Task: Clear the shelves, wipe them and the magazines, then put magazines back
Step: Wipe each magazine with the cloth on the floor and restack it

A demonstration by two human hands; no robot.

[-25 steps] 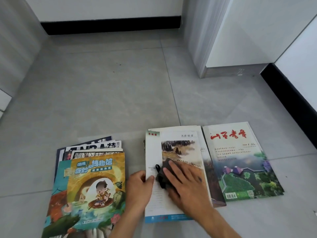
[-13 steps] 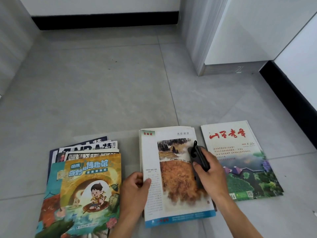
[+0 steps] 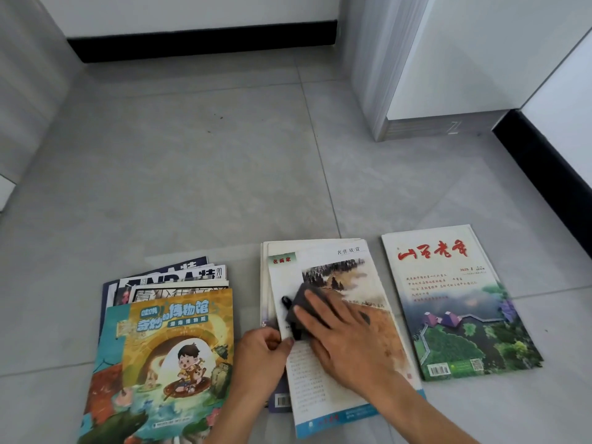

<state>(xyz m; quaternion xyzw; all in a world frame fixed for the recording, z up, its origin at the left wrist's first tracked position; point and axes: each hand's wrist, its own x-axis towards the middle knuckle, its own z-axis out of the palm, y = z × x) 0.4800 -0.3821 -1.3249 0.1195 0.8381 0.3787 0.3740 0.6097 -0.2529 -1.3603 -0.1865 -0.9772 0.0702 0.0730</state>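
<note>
Right hand [image 3: 349, 344] flat, fingers straight, pressing dark wiping cloth [image 3: 299, 310] on middle magazine [image 3: 323, 373]; back from right edge 0.5 s ago to left side. Left hand [image 3: 261, 354] pinching mag's left edge. Wiping mid-pass on floor [image 3: 192, 171]; cartoon-cover stack [image 3: 166, 347] likely next.

A single head-worn wide-angle view looks forward and steeply down at the grey tiled floor [image 3: 192, 174] from close above, magazines [image 3: 330, 315] low in frame, black skirting board [image 3: 205, 40] along the top.
</note>
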